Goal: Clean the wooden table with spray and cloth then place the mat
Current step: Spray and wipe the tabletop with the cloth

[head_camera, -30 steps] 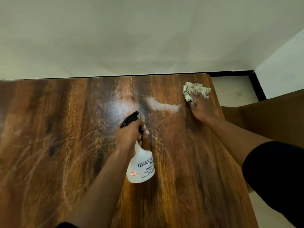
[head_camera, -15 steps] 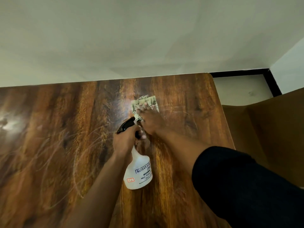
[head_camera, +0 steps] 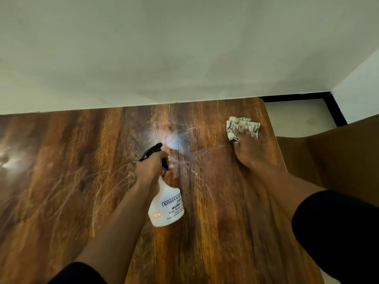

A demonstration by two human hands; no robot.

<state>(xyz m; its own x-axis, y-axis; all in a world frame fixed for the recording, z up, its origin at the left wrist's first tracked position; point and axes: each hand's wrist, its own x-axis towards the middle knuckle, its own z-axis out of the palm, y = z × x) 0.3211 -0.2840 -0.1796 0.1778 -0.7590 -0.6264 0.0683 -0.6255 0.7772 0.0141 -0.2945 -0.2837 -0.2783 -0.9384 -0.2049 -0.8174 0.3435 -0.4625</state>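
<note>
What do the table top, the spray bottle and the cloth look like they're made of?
Table top: wood or a wood-look laminate, glossy; streaked brown grain, bright glare and fine pale scratches.
Spray bottle in the left hand: probably plastic, milky white and smooth, with a black trigger head.
Cloth under the right hand: soft woven fabric, pale with dark stripes, crumpled into folds.

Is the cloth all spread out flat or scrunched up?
Scrunched up. The cloth lies bunched in folds under the right hand, pressed on the wooden table near its far right corner.
</note>
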